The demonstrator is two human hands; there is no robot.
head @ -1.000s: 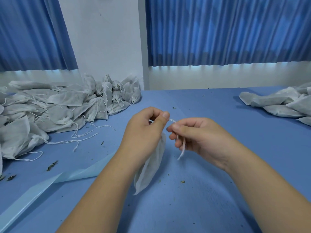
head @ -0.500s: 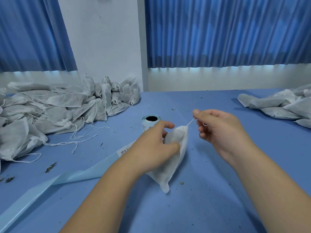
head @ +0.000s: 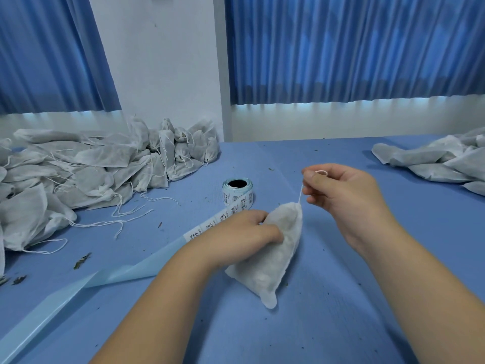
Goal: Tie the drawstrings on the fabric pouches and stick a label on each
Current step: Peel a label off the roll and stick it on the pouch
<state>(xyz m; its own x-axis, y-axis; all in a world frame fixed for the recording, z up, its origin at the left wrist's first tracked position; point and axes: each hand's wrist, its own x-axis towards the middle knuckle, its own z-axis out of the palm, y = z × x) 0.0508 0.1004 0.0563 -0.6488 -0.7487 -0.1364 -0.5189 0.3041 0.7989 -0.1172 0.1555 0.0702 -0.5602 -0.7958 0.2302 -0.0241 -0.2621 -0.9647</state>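
Observation:
A white fabric pouch (head: 273,261) stands tilted on the blue table (head: 341,298) in the middle of the view. My left hand (head: 236,232) grips the pouch by its upper left side. My right hand (head: 338,190) pinches the pouch's white drawstring (head: 300,193), pulled taut up and to the right from the pouch's gathered mouth. A small loop of string shows by my thumb. A roll of barcode labels (head: 237,190) sits just behind my left hand, and its strip of labels (head: 210,225) trails toward the left.
A big heap of tied grey-white pouches (head: 86,174) with loose strings covers the left of the table. A smaller pile of flat pouches (head: 441,161) lies at the right edge. Empty light-blue label backing (head: 78,287) runs to the lower left. Dark leaf bits dot the cloth.
My hands have drawn apart: the left went down and took hold of the pouch body, the right pulled the string up and right. The pouch mouth has gathered shut and the label roll has come into sight.

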